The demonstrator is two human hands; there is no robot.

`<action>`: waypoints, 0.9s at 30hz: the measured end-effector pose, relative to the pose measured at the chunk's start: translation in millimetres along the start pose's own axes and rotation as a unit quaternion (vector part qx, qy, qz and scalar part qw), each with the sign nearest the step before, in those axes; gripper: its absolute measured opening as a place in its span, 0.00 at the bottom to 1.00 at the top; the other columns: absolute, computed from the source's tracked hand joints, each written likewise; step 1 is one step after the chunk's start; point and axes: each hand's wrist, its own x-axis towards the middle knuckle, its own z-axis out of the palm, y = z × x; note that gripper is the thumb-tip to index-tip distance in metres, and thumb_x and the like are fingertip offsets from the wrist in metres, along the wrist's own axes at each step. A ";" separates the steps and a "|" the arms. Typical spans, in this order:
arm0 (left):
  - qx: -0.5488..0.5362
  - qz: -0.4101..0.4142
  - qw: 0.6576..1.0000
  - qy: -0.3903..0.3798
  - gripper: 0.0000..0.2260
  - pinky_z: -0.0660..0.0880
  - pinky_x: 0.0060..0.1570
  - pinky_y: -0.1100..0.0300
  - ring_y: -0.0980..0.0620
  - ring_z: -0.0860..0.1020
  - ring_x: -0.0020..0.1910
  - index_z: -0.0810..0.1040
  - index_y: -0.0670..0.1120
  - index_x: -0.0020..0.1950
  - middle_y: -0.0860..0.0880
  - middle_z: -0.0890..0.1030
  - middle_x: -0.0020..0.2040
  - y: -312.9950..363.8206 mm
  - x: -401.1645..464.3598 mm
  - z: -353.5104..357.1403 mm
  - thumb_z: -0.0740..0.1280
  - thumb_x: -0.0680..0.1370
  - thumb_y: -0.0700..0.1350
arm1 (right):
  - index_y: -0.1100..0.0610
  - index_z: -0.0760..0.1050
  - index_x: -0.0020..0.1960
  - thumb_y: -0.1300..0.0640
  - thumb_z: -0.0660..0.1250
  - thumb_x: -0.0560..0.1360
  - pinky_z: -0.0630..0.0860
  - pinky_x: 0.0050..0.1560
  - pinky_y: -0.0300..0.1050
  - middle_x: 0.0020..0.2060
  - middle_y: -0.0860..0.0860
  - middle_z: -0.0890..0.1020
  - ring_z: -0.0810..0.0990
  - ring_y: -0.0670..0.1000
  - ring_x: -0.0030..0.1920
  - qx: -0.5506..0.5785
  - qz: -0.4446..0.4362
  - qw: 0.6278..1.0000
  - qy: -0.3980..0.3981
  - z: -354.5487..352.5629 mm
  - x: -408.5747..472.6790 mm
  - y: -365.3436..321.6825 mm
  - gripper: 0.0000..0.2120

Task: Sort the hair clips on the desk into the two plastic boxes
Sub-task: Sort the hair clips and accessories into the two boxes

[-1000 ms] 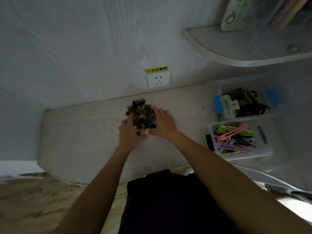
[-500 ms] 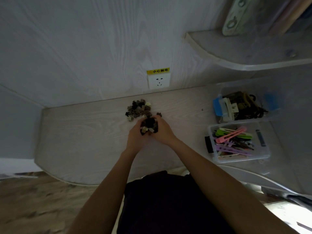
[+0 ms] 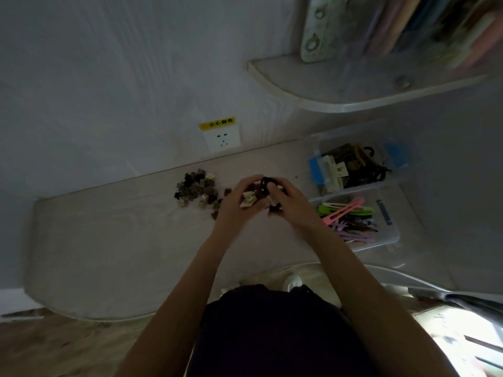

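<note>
My left hand (image 3: 236, 205) and my right hand (image 3: 288, 202) are cupped together above the desk, holding a bunch of small claw clips (image 3: 258, 195) in black, brown and cream. A loose pile of the same small clips (image 3: 194, 190) lies on the desk just left of my hands. To the right stand two clear plastic boxes: the far box (image 3: 397, 183) holds large dark and white claw clips, the near box (image 3: 392, 236) holds long flat clips in pink, green and purple.
A wall socket (image 3: 221, 138) with a yellow label sits behind the pile. A curved shelf (image 3: 340, 102) with books hangs above the boxes. The desk's rounded front edge (image 3: 109, 314) runs close to my body.
Both hands scooped part of the pile, lifted it and carried it to the right toward the boxes. The rest of the pile stays on the desk.
</note>
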 end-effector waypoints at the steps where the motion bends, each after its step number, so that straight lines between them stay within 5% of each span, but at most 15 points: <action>1: -0.009 0.021 1.000 -0.016 0.17 0.73 0.52 0.70 0.66 0.76 0.51 0.73 0.52 0.61 0.57 0.78 0.52 12.4 7.5 10.5 0.70 0.74 0.42 | 0.54 0.71 0.58 0.52 0.60 0.78 0.79 0.38 0.40 0.50 0.55 0.77 0.79 0.49 0.44 0.011 0.000 1.000 0.022 -15.1 -3.3 -5.4 0.10; 4: -0.031 0.046 0.996 -0.067 0.14 0.74 0.54 0.61 0.57 0.78 0.52 0.75 0.52 0.58 0.54 0.80 0.52 43.0 36.8 50.9 0.70 0.73 0.47 | 0.54 0.72 0.59 0.51 0.61 0.78 0.80 0.38 0.39 0.53 0.55 0.78 0.80 0.50 0.47 0.029 -0.005 0.995 0.098 -67.4 -8.5 -18.8 0.12; 8: -0.047 0.036 0.995 -0.076 0.14 0.73 0.56 0.57 0.51 0.78 0.53 0.76 0.46 0.57 0.49 0.80 0.52 71.9 75.8 110.8 0.71 0.73 0.44 | 0.58 0.71 0.63 0.51 0.63 0.77 0.81 0.47 0.49 0.56 0.58 0.78 0.80 0.56 0.50 -0.003 -0.022 0.982 0.185 -138.3 -2.6 -28.5 0.17; 12: -0.032 0.024 0.995 -0.088 0.20 0.73 0.52 0.58 0.45 0.78 0.53 0.74 0.40 0.59 0.40 0.79 0.54 82.4 97.6 156.2 0.70 0.71 0.48 | 0.60 0.69 0.63 0.57 0.63 0.78 0.77 0.29 0.29 0.51 0.56 0.75 0.79 0.49 0.38 -0.133 -0.045 0.964 0.225 -185.9 7.4 -34.8 0.15; 15: 0.046 0.030 0.991 -0.122 0.23 0.70 0.59 0.51 0.43 0.73 0.61 0.69 0.43 0.66 0.41 0.75 0.61 84.4 104.5 179.2 0.69 0.73 0.48 | 0.62 0.71 0.61 0.58 0.63 0.77 0.69 0.30 0.21 0.48 0.54 0.75 0.77 0.53 0.42 -0.280 -0.068 0.922 0.257 -211.1 18.5 -38.4 0.14; 19: 0.147 0.050 0.973 -0.168 0.26 0.63 0.67 0.53 0.44 0.63 0.70 0.59 0.45 0.73 0.41 0.65 0.71 81.6 102.8 191.3 0.64 0.77 0.43 | 0.61 0.71 0.63 0.57 0.65 0.75 0.72 0.54 0.46 0.56 0.62 0.77 0.75 0.61 0.57 -0.382 -0.064 0.889 0.246 -229.2 34.5 -37.9 0.18; 27: 0.237 0.143 0.942 -0.188 0.17 0.65 0.61 0.62 0.49 0.68 0.67 0.70 0.46 0.67 0.45 0.72 0.66 62.5 96.8 185.4 0.62 0.78 0.39 | 0.61 0.70 0.65 0.70 0.59 0.74 0.70 0.53 0.44 0.61 0.65 0.69 0.73 0.62 0.56 -0.478 -0.079 0.849 0.211 -229.6 38.0 -30.7 0.20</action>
